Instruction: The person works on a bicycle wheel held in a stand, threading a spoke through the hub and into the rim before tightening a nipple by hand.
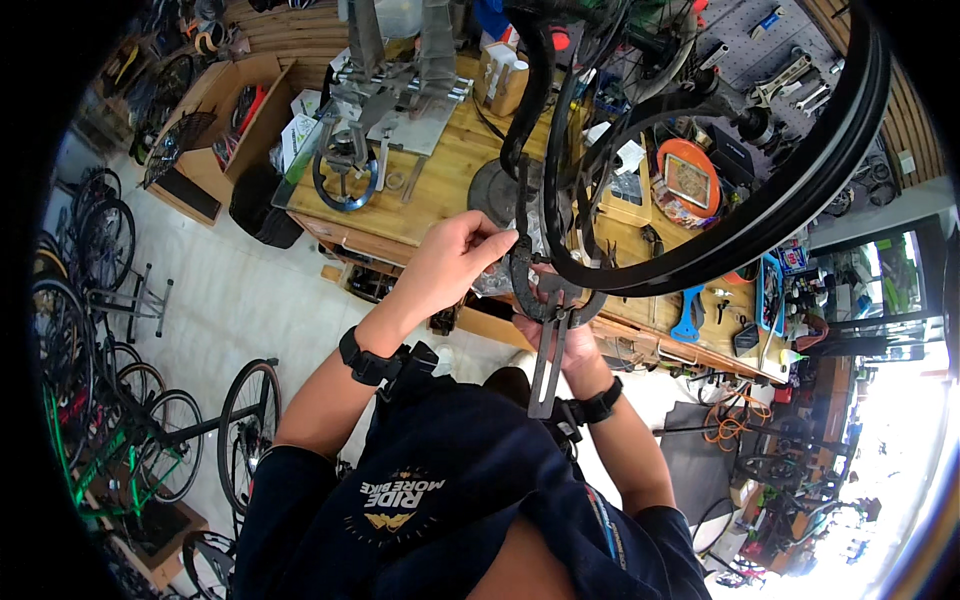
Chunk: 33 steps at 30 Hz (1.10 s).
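A black bicycle wheel hangs over the bench in a black stand with a round base. Below the rim, a curved black caliper arm carries a slotted metal gauge. My left hand is closed at the left side of this arm, thumb and index tip pressed to its upper part. My right hand is under and behind the caliper and gauge with fingers curled; what it holds, if anything, is hidden. A crumpled clear bag lies behind my left hand.
The wooden bench holds a metal jig, an orange round tray and a blue tool. Tools hang on a pegboard. Bicycles line the left. A cardboard box stands left of the bench.
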Motion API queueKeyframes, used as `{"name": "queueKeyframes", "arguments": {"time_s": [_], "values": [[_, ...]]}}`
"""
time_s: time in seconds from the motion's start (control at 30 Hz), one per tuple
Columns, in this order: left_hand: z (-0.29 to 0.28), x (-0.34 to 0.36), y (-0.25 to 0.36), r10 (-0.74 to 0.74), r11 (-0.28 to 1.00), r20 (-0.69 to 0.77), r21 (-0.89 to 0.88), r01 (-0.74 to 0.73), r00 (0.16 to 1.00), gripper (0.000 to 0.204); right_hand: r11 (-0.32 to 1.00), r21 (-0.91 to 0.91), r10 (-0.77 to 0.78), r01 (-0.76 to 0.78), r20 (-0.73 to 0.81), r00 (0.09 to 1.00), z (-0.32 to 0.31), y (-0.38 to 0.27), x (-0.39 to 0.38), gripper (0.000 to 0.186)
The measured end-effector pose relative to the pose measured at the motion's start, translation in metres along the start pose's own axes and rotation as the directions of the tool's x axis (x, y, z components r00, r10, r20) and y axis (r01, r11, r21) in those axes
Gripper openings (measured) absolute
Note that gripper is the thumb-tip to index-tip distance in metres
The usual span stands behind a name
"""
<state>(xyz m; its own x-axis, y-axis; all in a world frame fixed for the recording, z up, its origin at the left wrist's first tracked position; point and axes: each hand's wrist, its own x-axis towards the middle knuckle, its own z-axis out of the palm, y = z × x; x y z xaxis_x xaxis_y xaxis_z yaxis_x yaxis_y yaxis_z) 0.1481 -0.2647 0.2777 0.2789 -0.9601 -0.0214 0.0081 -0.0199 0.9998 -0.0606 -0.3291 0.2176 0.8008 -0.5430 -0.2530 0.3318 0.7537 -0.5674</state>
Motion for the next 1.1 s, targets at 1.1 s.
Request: {"name": "queueKeyframes", "arguments": {"time_s": [1.1], "values": [[-0.002, 0.002, 0.001, -0.011, 0.999, 0.024, 0.046, 0.010, 1.000, 0.028, 0.866, 0.499, -0.083, -0.019, 0.180, 0.980, 0.039, 0.022, 0.015, 0.010]]}}
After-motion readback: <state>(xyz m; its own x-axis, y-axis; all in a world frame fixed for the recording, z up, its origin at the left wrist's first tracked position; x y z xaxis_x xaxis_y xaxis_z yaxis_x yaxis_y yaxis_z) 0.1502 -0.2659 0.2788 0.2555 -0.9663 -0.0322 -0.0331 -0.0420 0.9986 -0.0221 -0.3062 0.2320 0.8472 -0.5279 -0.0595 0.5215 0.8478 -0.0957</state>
